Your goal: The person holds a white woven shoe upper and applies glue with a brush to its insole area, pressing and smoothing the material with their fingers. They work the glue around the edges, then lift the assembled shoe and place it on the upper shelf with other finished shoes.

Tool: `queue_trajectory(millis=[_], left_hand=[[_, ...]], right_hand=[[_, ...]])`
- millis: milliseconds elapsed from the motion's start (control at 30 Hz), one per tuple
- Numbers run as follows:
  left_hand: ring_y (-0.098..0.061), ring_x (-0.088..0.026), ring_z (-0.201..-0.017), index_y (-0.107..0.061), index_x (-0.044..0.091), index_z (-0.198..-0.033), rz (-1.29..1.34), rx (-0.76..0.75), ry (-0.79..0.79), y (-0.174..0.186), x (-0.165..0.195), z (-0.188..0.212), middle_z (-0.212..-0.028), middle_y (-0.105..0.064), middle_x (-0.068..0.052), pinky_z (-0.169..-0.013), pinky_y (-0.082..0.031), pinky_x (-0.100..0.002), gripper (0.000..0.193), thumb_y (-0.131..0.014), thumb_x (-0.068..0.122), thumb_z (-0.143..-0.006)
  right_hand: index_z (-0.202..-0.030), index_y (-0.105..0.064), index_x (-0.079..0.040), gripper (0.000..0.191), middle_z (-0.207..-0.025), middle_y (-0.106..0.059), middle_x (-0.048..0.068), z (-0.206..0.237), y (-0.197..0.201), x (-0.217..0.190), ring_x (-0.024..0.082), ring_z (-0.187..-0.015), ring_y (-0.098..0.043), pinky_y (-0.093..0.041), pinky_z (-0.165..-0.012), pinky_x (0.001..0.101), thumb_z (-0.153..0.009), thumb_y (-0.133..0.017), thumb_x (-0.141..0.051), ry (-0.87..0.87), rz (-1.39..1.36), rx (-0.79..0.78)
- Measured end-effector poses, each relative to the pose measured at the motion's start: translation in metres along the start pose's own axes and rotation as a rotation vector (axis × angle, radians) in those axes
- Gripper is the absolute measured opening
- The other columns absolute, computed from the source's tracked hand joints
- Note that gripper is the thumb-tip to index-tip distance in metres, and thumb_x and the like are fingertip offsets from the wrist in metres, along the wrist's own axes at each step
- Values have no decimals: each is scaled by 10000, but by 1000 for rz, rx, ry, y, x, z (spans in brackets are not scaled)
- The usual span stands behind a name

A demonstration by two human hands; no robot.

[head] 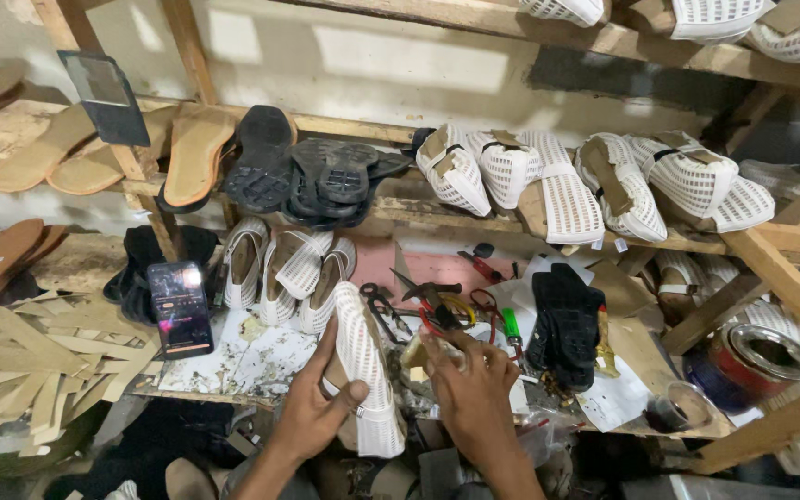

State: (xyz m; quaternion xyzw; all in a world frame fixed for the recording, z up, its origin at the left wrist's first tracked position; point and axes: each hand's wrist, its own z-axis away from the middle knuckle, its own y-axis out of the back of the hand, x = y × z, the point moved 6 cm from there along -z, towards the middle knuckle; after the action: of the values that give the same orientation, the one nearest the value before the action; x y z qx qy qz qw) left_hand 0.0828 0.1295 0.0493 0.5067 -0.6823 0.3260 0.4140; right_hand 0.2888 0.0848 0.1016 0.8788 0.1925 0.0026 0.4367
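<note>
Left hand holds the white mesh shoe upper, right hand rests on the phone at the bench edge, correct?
Not quite. In the head view the left hand does hold the white mesh shoe upper, but the right hand is at the tools, not the phone, which lies untouched further left.

Two bare hands in view, both the person's own. Left hand [312, 415]: no glove, ring or wristband visible; forearm bare from the fingers back to the bottom edge of the view, no sleeve showing. Right hand [474, 393]: likewise ungloved, fingers free of rings, wrist without watch or strap; forearm behind the fingers bare down to the frame edge. Nails short on the fingers that show. Knuckles and finger joints plainly visible on both hands. Clothing below the forearms is too dark and cluttered to tell.
</note>
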Motion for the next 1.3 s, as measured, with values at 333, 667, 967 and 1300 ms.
queue_trajectory(millis=[333, 667, 967, 1300], left_hand=[[-498, -185, -1369, -402, 51, -1575, 56, -11, 142, 4, -34, -3, -1544, -558, -135, -1148, -356, -328, 693, -601, 351, -983], [-501, -180, -1395, -419, 98, -1560, -13, -164, 158, -21, -37, -5, -1536, -570, -130, -1144, -362, -329, 665, -623, 345, -977], [-545, -179, -1365, -447, 140, -1546, -37, -153, 237, -22, -35, -7, -1511, -596, -119, -1132, -407, -338, 657, -623, 363, -953], [-569, -134, -1302, -474, 171, -1534, -40, -191, 330, -24, -30, -6, -1468, -644, -76, -1094, -430, -304, 627, -593, 407, -966]], right_hand=[[-1105, -793, -251, 348, -1336, -604, -56, 12, -41, 43, 303, -1233, -435, -246, -1024, 594, -909, -582, -447, -271, 127, -217], [-1435, -611, -189, 625, -1259, -493, 23, 4, -26, 19, 196, -1216, -508, -428, -1012, 314, -839, -542, -14, -484, -1161, -179], [-1399, -689, -232, 628, -1181, -622, 54, -2, -2, -3, 233, -1168, -523, -294, -1026, 356, -862, -572, 72, -119, -526, 98], [-1430, -645, -240, 715, -1192, -594, 70, -8, -18, 11, 260, -1091, -466, -304, -1014, 375, -813, -545, 106, -64, -441, 107]])
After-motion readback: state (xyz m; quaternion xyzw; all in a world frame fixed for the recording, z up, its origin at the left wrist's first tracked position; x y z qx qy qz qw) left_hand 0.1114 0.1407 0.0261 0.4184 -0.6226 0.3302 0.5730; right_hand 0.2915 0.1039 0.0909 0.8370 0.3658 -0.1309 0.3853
